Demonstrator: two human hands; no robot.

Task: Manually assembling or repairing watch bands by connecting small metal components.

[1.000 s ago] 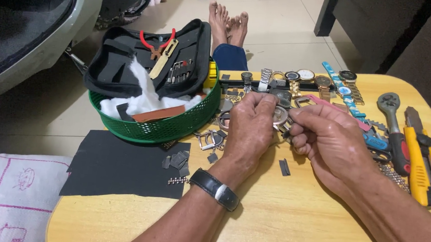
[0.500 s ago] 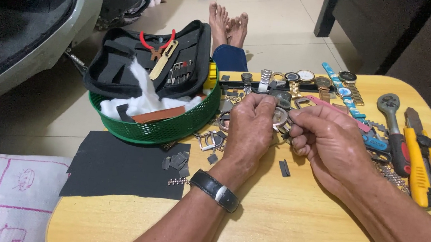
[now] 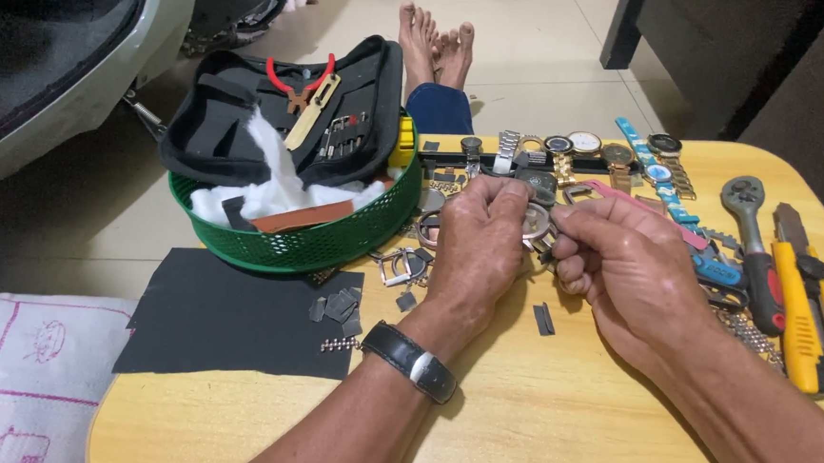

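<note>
Both my hands meet over the middle of a yellow wooden table. My left hand, with a black wristwatch on its wrist, pinches a round silver watch case. My right hand closes on the same watch case from the right side, with a pink tool or strap lying close by its fingers. Loose metal watch bands and buckles lie on the table under my hands.
A green basket with a black tool pouch, red pliers and white cloth stands at the left. A black sheet lies before it. A row of watches lies behind. A ratchet and yellow cutter lie at the right. A person's bare feet rest beyond.
</note>
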